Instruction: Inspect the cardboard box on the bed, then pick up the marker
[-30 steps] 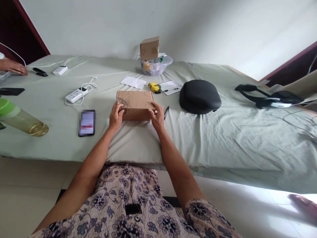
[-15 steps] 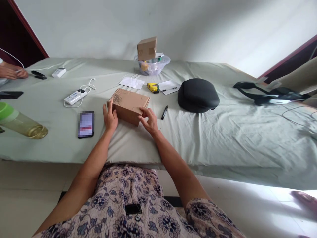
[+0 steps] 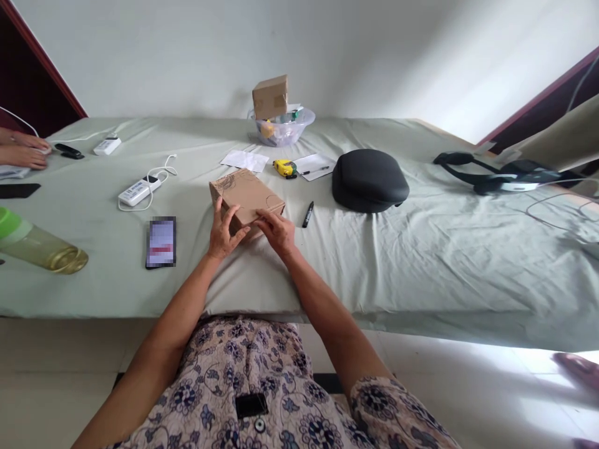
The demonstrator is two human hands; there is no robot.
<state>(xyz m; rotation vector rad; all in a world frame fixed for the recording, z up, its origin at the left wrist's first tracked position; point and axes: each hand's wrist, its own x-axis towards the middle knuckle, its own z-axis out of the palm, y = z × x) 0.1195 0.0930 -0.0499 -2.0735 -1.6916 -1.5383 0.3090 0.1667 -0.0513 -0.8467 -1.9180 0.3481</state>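
one cardboard box [image 3: 250, 193] on pale green cloth [image 3: 397, 268], turned further; near corner now between hands, within reach of both. left hand [image 3: 224, 232] spread wide against side; right hand [image 3: 278, 232] narrowed at top edge, pinch cannot be confirmed.

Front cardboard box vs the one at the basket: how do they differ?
The front box has the left hand and right hand on it; the rear box, untouched, sticks up above the basket. The front box bears dark scribbles; the rear box shows none. Both are brown cardboard.
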